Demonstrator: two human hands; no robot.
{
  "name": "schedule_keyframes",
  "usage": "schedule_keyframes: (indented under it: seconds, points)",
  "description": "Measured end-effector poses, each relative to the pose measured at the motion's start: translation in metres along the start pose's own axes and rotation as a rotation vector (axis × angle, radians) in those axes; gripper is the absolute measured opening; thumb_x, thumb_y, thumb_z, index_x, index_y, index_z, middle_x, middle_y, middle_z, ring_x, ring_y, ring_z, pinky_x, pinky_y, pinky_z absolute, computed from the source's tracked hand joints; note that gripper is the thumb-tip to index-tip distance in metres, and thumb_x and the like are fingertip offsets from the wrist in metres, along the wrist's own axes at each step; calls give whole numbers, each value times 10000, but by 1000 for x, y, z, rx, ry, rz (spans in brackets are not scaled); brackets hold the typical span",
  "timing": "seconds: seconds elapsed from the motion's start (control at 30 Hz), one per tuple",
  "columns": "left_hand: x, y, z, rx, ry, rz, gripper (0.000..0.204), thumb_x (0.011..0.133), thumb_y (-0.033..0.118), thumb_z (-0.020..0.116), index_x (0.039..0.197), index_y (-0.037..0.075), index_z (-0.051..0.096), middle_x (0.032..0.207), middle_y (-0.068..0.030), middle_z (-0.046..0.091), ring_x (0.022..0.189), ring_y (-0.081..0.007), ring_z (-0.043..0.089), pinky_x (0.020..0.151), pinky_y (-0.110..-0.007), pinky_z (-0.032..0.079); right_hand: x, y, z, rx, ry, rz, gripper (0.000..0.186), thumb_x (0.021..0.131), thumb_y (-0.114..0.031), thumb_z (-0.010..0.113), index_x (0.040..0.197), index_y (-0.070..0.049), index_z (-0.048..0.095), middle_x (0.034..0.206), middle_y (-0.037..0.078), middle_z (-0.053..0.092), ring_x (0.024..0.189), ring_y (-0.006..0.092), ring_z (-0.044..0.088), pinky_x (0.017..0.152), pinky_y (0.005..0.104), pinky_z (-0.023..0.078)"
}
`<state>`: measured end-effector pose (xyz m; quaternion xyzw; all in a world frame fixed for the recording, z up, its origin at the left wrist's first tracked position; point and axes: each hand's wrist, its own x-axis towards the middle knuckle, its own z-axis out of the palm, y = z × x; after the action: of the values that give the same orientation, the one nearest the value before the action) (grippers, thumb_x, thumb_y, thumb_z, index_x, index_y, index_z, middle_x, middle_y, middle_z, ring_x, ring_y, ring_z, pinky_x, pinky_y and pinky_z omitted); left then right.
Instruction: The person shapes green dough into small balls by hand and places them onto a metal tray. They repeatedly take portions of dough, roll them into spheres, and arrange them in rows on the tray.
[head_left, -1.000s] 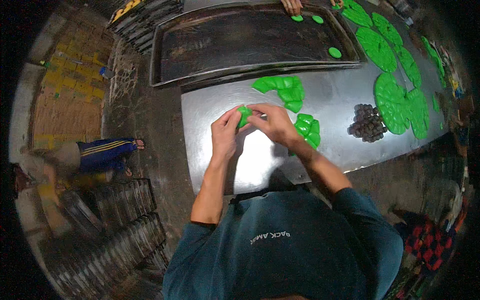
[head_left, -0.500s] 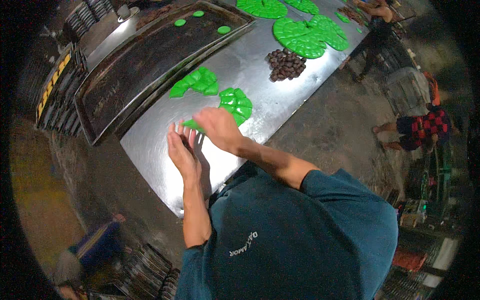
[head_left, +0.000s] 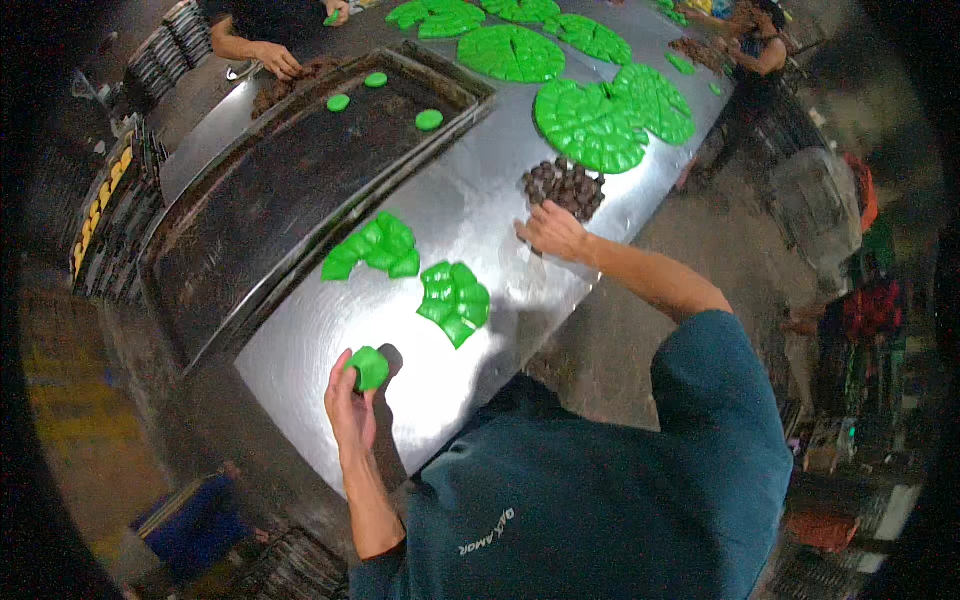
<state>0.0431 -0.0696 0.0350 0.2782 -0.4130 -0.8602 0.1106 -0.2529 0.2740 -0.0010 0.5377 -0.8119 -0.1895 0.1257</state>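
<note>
My left hand (head_left: 348,410) is closed around a flattened, cupped piece of green dough (head_left: 370,369) above the near end of the metal table (head_left: 300,370). Reaching farther up the table, my right hand (head_left: 556,232) has its fingertips at the near edge of a pile of small dark brown balls (head_left: 567,188). Its thumb stands apart from the fingers, and I see nothing held there. Between my hands lies a scored slab of green dough (head_left: 455,300), with a second cut slab (head_left: 375,247) beside it near the tray.
A long dark baking tray (head_left: 280,190) with several green discs (head_left: 429,120) lies along the left. Large scored green dough rounds (head_left: 590,125) cover the far table. Co-workers' hands (head_left: 277,60) are busy across the table. Stacked trays (head_left: 120,210) stand at far left.
My hands have parted: the right moved away to the brown pile, while the left drew nearer with the green piece, which now looks cupped. The view shifted, bringing a co-worker's hands in at upper left.
</note>
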Motion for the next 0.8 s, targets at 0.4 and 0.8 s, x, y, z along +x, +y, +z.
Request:
schedule_keyframes:
  seconds: [0.4, 0.8]
  points:
    - [23, -27, 61, -128, -5, 21, 348, 949, 178, 503, 1174, -88, 519, 1066, -138, 605, 918, -190, 596, 795, -309, 491, 97, -125, -165, 2012, 208, 593, 216, 804, -28, 663, 1005, -18, 585, 893, 70, 642, 785, 144, 626, 696, 262, 529]
    - [-48, 8, 2, -72, 30, 267, 348, 882, 55, 579, 1203, -58, 505, 1029, -115, 597, 889, -199, 602, 821, -329, 540, 156, -217, -192, 1819, -181, 348, 233, 798, -57, 600, 1028, -30, 631, 910, 131, 628, 751, 232, 616, 615, 298, 493]
